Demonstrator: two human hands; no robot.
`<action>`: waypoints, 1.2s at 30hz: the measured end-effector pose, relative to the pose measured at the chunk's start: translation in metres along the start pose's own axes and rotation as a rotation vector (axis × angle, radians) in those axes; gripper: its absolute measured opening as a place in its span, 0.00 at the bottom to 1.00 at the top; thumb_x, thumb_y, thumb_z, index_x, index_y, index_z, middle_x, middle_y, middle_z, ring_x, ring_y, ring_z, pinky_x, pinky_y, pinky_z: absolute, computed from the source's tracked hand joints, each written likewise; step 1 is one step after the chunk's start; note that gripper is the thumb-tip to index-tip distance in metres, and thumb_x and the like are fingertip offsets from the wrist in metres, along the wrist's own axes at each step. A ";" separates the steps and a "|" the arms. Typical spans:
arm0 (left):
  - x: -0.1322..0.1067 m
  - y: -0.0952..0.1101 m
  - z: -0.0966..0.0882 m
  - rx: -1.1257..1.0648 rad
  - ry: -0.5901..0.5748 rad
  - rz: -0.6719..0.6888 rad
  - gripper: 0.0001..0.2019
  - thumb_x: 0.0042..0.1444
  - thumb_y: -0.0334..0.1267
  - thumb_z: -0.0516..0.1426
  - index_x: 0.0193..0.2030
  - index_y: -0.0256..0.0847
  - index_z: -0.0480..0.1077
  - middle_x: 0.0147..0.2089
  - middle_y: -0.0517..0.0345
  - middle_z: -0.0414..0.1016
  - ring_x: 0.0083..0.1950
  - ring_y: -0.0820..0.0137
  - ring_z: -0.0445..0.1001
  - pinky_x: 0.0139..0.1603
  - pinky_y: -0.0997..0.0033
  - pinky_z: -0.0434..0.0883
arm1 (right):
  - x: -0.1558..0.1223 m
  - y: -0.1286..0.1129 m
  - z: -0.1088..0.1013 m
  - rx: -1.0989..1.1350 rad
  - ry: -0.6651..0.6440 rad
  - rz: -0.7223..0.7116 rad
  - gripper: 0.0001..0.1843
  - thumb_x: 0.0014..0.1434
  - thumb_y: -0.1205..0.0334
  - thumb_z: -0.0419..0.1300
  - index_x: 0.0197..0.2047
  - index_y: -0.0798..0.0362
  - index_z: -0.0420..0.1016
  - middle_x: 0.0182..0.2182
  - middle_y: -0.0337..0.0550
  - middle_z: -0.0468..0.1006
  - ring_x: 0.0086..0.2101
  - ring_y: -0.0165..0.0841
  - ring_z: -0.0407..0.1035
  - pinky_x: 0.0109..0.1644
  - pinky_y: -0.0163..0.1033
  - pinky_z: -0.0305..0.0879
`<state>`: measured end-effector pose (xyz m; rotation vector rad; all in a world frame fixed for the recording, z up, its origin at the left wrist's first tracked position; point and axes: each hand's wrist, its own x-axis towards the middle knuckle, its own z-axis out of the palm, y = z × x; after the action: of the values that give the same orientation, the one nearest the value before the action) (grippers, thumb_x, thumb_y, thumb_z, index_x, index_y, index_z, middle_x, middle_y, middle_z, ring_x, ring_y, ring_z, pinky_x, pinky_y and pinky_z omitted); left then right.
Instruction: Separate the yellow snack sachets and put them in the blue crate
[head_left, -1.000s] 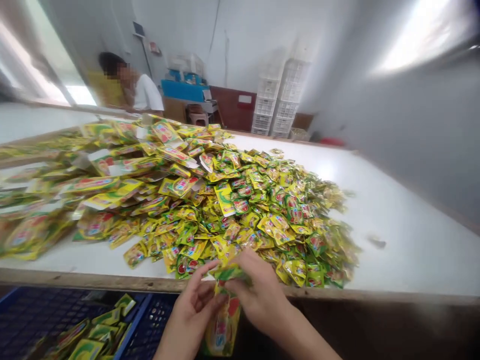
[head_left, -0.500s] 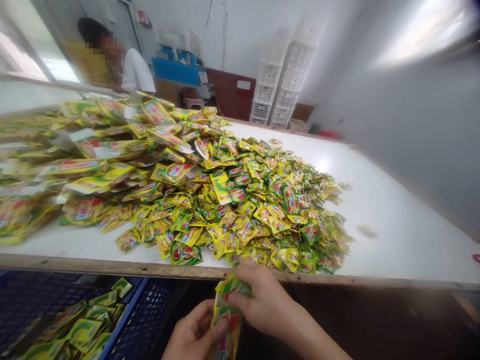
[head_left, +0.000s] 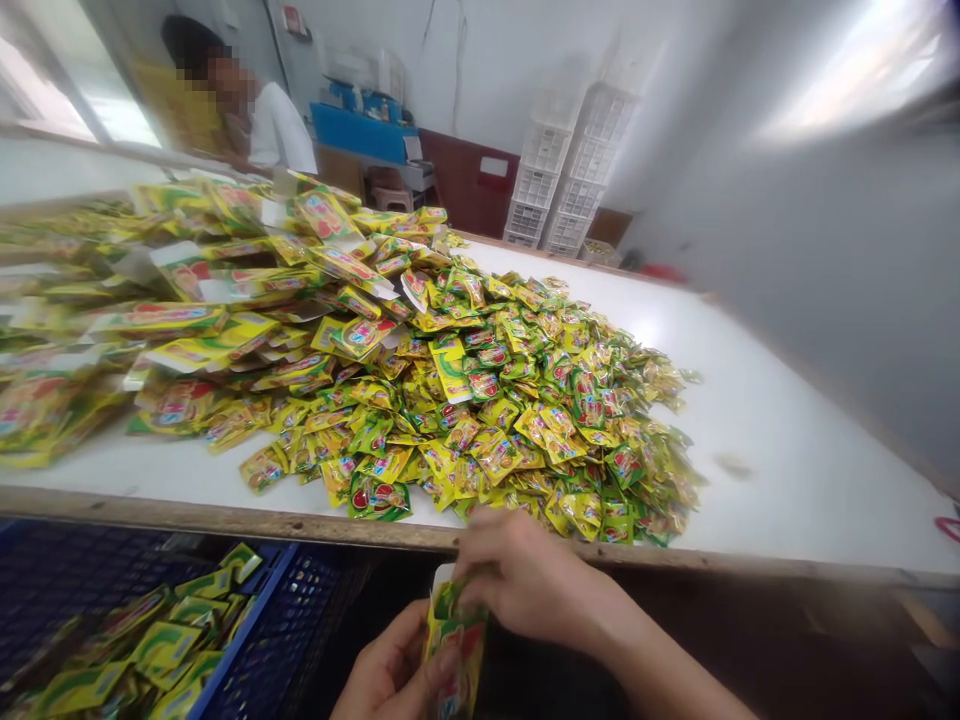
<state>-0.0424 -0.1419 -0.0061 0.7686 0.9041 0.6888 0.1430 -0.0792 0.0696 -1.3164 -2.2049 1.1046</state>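
My left hand (head_left: 394,668) is wrapped round a small yellow and green printed carton (head_left: 466,655), holding it upright below the table edge. The carton's white top flap stands up at its open end. At that opening is my right hand (head_left: 536,575), fingers curled together on a green sachet (head_left: 448,598) that sits mostly inside the carton. Its fingertips are partly hidden. Just beyond my hands, a large heap of yellow and green sachets (head_left: 495,455) lies on the white table (head_left: 780,450).
Flat, open-ended cartons (head_left: 187,320) are piled on the table's left side. Below the edge at left, a blue plastic crate (head_left: 251,635) holds several filled cartons (head_left: 165,650). A person (head_left: 281,130) is at the far left. White crates (head_left: 570,170) are stacked behind the table.
The sachet has gone deeper into the carton. My right hand has risen slightly, its fingers more curled at the opening. The view has shifted a little.
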 end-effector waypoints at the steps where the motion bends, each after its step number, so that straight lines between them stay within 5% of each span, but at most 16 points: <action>1: 0.000 0.000 0.001 0.006 0.002 0.003 0.13 0.52 0.45 0.63 0.43 0.44 0.76 0.39 0.56 0.78 0.43 0.62 0.73 0.48 0.66 0.71 | 0.000 0.001 0.005 -0.025 0.031 -0.008 0.04 0.51 0.69 0.68 0.31 0.50 0.81 0.32 0.37 0.74 0.38 0.32 0.69 0.43 0.33 0.63; 5: 0.002 0.000 0.003 0.012 0.055 0.025 0.11 0.51 0.45 0.64 0.39 0.45 0.75 0.35 0.59 0.77 0.41 0.64 0.72 0.44 0.71 0.70 | 0.000 0.003 0.011 -0.003 0.061 -0.038 0.01 0.53 0.63 0.69 0.31 0.48 0.82 0.40 0.38 0.75 0.46 0.33 0.66 0.52 0.38 0.59; 13: 0.004 -0.007 -0.002 0.007 0.065 0.003 0.15 0.49 0.42 0.66 0.44 0.44 0.75 0.40 0.57 0.80 0.42 0.62 0.75 0.45 0.68 0.71 | -0.021 0.009 0.029 0.049 -0.027 0.010 0.15 0.46 0.46 0.71 0.32 0.47 0.82 0.43 0.41 0.74 0.49 0.39 0.63 0.52 0.42 0.60; 15: 0.004 -0.006 0.000 -0.033 0.107 -0.002 0.17 0.47 0.42 0.67 0.45 0.44 0.75 0.42 0.55 0.81 0.43 0.61 0.76 0.46 0.68 0.71 | -0.026 0.013 0.036 0.187 0.085 0.064 0.16 0.48 0.47 0.70 0.36 0.47 0.82 0.45 0.42 0.73 0.49 0.39 0.65 0.52 0.42 0.62; 18: 0.002 -0.001 0.005 -0.163 0.191 -0.007 0.18 0.49 0.47 0.65 0.46 0.43 0.76 0.43 0.54 0.81 0.44 0.60 0.76 0.50 0.63 0.71 | -0.030 0.018 0.043 0.547 0.309 0.257 0.14 0.58 0.51 0.64 0.43 0.50 0.78 0.37 0.42 0.75 0.38 0.34 0.70 0.39 0.36 0.67; 22: 0.004 0.007 0.004 -0.383 0.108 -0.134 0.17 0.53 0.50 0.60 0.40 0.38 0.78 0.34 0.50 0.81 0.40 0.57 0.78 0.43 0.61 0.72 | -0.030 0.021 0.059 1.033 0.198 0.498 0.16 0.53 0.52 0.65 0.38 0.54 0.70 0.25 0.36 0.72 0.16 0.23 0.60 0.16 0.27 0.53; 27: 0.008 0.018 -0.004 -0.418 -0.026 -0.257 0.07 0.43 0.35 0.63 0.32 0.40 0.76 0.29 0.56 0.77 0.33 0.64 0.75 0.32 0.71 0.70 | -0.024 0.017 0.074 1.247 0.168 0.676 0.11 0.44 0.65 0.67 0.29 0.53 0.69 0.15 0.27 0.61 0.12 0.17 0.44 0.12 0.25 0.33; 33: 0.007 0.022 -0.015 0.111 0.275 0.035 0.12 0.47 0.46 0.66 0.37 0.43 0.81 0.41 0.51 0.83 0.45 0.58 0.78 0.50 0.66 0.72 | -0.023 0.021 0.073 1.071 0.257 0.404 0.19 0.54 0.47 0.64 0.36 0.57 0.82 0.26 0.42 0.76 0.17 0.24 0.65 0.20 0.30 0.61; 36: 0.007 0.021 -0.019 0.274 0.277 0.107 0.13 0.49 0.47 0.64 0.40 0.46 0.82 0.45 0.53 0.83 0.49 0.58 0.78 0.52 0.66 0.73 | -0.019 0.024 0.075 1.067 0.257 0.422 0.21 0.49 0.46 0.69 0.35 0.58 0.82 0.23 0.42 0.76 0.18 0.27 0.67 0.20 0.31 0.64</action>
<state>-0.0598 -0.1197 0.0002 0.9865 1.2333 0.7875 0.1198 -0.1223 0.0048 -1.2714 -0.8562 1.7582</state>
